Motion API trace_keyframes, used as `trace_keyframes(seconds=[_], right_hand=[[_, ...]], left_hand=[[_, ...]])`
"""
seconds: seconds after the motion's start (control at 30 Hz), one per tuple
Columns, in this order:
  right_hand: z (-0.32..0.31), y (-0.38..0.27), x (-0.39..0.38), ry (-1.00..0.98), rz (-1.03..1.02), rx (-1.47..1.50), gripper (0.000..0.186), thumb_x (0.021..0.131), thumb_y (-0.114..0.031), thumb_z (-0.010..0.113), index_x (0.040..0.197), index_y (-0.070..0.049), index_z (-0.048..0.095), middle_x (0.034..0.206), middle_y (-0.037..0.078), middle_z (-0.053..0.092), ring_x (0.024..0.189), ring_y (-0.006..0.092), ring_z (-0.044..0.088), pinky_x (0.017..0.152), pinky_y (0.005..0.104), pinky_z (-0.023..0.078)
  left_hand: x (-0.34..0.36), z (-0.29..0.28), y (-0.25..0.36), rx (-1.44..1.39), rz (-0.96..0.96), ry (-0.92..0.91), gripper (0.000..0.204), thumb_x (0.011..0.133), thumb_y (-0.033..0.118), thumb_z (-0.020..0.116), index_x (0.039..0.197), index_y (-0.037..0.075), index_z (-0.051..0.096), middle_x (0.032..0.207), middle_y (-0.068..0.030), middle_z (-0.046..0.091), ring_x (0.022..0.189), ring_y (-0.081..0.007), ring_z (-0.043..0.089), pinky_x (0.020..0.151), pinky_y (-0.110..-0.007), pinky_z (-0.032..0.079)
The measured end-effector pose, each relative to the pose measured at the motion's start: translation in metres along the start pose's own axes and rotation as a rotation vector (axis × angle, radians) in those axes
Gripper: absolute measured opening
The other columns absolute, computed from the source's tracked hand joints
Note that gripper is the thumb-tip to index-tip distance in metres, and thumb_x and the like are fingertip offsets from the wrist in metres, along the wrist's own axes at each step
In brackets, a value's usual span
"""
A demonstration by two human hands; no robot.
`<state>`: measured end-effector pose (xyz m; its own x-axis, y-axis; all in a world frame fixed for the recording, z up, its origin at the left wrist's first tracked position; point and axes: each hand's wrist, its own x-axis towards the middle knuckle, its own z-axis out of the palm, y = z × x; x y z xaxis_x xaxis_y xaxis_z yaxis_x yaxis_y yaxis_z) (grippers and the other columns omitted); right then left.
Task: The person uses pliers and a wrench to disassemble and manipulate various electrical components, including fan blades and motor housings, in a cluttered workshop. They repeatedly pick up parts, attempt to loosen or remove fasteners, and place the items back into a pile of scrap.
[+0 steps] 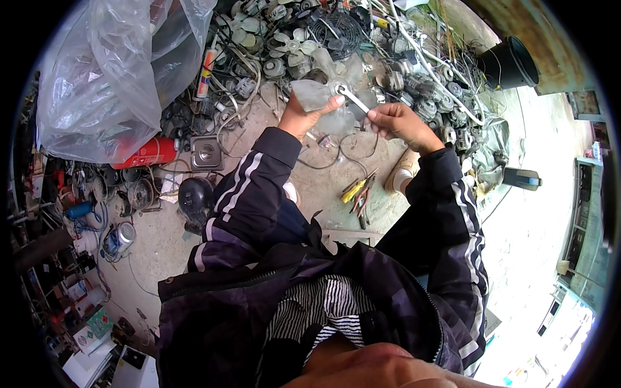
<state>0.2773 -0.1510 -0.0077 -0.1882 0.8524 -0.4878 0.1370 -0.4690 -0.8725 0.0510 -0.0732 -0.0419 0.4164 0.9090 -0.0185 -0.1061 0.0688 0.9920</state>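
Note:
A greyish, see-through plastic fan blade [310, 94] is held up in front of me over the floor. My left hand [301, 118] grips it from the left, with the thumb lying near the hub. My right hand [402, 124] pinches the lower right end of a silver wrench [357, 102]. The wrench's other end sits at the nut in the middle of the blade. Below the hands, yellow-handled pliers [352, 191] and red-handled pliers [363, 202] lie on the concrete between my feet. What is behind the blade is mostly hidden.
Small motors [446, 107], wires and other fan blades [294, 44] are heaped ahead. A large clear plastic bag [107, 84] stands at the far left above a red cylinder [152, 152] and a square metal lid [206, 154]. A black bucket [510, 63] is at the far right.

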Motion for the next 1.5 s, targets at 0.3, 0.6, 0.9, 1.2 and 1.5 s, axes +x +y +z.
trace_keyframes(seconds=[0.3,0.6,0.9,1.2,1.5], right_hand=[[-0.028,-0.009,0.0,0.214,-0.189,-0.161,0.017,0.09,-0.019,0.067,0.089,-0.002,0.065,0.069,-0.005,0.055,0.06,0.0034,0.047,0.054,0.0219,0.038],[-0.026,-0.018,-0.01,0.303,-0.329,0.082,0.018,0.094,-0.018,0.06,0.104,-0.003,0.063,0.09,-0.003,0.065,0.079,0.0035,0.058,0.074,0.019,0.048],[0.003,-0.006,-0.002,0.181,-0.021,0.449,0.025,0.096,-0.017,0.057,0.116,-0.003,0.059,0.099,0.0,0.068,0.08,0.003,0.06,0.073,0.0172,0.051],[0.038,0.008,0.003,0.193,-0.004,0.756,0.028,0.096,-0.018,0.057,0.12,-0.004,0.057,0.104,0.002,0.067,0.082,0.0039,0.061,0.074,0.0178,0.052],[0.029,0.002,0.0,-0.006,0.099,0.479,0.022,0.096,-0.024,0.057,0.105,-0.005,0.064,0.087,-0.001,0.066,0.071,0.0033,0.06,0.065,0.0168,0.05]], left_hand=[[0.003,-0.006,0.014,0.351,0.139,-0.265,0.039,0.069,0.032,0.083,0.069,0.0,0.06,0.068,-0.0056,0.06,0.065,-0.0138,0.057,0.059,-0.031,0.045],[-0.001,-0.005,0.002,0.22,-0.103,-0.201,0.052,0.069,0.034,0.084,0.099,0.0,0.059,0.093,-0.0074,0.064,0.087,-0.0164,0.06,0.078,-0.031,0.049],[0.004,-0.004,-0.003,-0.167,-0.181,0.009,0.041,0.075,0.02,0.082,0.108,0.004,0.061,0.102,-0.003,0.065,0.094,-0.0134,0.059,0.083,-0.029,0.046],[0.002,-0.003,0.001,-0.209,-0.155,0.105,0.045,0.075,0.018,0.081,0.112,0.004,0.06,0.106,-0.0041,0.064,0.098,-0.0143,0.059,0.086,-0.029,0.046],[0.004,-0.003,-0.003,-0.069,-0.075,0.11,0.044,0.073,0.021,0.083,0.105,0.0,0.061,0.094,-0.0062,0.067,0.085,-0.0154,0.062,0.077,-0.03,0.049]])
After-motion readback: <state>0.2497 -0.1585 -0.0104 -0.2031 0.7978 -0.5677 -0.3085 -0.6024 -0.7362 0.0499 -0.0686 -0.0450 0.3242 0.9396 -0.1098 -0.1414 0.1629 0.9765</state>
